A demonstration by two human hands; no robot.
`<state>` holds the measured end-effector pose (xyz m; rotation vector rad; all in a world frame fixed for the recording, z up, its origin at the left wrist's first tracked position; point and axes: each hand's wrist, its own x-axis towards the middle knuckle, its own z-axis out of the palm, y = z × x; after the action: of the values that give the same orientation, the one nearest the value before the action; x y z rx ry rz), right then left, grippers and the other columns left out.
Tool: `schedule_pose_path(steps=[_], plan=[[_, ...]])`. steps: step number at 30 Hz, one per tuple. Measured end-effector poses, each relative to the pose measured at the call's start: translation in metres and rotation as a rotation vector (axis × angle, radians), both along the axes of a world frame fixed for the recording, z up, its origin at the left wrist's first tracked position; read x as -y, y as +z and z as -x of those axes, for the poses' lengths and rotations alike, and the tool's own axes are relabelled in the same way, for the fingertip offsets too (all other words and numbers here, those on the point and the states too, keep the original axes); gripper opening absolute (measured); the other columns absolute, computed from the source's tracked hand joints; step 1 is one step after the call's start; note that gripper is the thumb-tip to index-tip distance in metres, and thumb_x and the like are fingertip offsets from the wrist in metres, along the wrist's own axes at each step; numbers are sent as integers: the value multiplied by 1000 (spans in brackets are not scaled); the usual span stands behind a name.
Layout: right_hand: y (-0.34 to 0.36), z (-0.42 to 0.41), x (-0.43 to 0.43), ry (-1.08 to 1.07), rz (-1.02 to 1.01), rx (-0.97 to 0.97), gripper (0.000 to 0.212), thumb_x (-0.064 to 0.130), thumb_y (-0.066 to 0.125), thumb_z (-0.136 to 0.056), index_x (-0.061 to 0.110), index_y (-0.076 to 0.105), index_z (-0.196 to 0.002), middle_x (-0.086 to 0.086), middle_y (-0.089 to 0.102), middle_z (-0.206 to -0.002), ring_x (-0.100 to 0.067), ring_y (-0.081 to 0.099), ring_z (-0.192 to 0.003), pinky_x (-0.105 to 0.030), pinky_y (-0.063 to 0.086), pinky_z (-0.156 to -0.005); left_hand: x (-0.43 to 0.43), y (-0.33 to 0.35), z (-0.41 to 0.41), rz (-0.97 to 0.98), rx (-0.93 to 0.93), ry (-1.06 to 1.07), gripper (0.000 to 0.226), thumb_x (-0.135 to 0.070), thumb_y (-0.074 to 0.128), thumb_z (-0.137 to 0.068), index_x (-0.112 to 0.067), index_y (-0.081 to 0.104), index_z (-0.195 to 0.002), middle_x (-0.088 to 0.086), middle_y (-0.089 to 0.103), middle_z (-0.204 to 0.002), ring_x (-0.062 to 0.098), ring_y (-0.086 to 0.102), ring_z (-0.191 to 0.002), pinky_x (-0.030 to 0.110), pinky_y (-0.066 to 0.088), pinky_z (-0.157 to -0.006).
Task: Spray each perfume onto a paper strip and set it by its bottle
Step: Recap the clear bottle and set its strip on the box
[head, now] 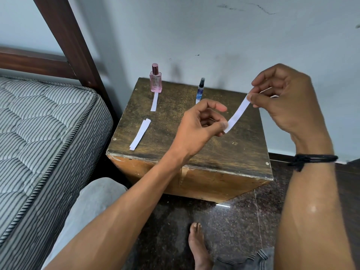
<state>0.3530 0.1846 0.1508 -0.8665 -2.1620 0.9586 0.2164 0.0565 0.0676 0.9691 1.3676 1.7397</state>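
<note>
A white paper strip (238, 113) stretches between both hands above the wooden table (224, 152). My left hand (202, 123) pinches its lower end; my right hand (280, 98) pinches its upper end. A pink perfume bottle (155, 79) stands at the table's back left, with a strip (154, 101) lying just in front of it. A slim blue spray bottle (200, 90) stands at the back middle; a bit of paper (197, 101) shows at its base, mostly hidden by my left hand. Spare strips (140, 133) lie stacked on the left of the table.
A striped mattress (39, 133) on a dark wooden bed frame (66, 36) borders the table's left side. A pale wall (233, 36) rises right behind the table. My knee (93, 201) and bare foot (196, 244) are over the dark speckled floor (243, 221).
</note>
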Motion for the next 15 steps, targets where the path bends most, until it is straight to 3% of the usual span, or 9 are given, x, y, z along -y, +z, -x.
schedule_pose_path(steps=[2, 9, 15], plan=[[-3, 1, -1, -14, -1, 10, 30, 3, 76, -84, 30, 64, -87, 3, 74, -82, -12, 72, -69, -46, 62, -82, 0, 0, 0, -15, -1, -7, 28, 9, 70, -87, -6, 62, -109, 14, 72, -85, 24, 67, -73, 32, 58, -70], [8, -2, 1, -25, -27, -80, 22, 1, 76, -84, 15, 66, -99, 0, 75, -86, -14, 72, -70, -37, 62, -78, -1, -2, 0, 2, -17, 3, 28, 8, 71, -87, -8, 62, -109, 16, 72, -87, 24, 69, -73, 32, 59, -71], [6, -4, 0, -48, -23, -80, 21, 2, 76, -85, 14, 66, -99, -2, 75, -88, -14, 72, -73, -42, 63, -81, -1, -2, 0, 9, -15, 7, 28, 7, 72, -87, -8, 62, -109, 16, 73, -88, 24, 70, -75, 31, 60, -72]])
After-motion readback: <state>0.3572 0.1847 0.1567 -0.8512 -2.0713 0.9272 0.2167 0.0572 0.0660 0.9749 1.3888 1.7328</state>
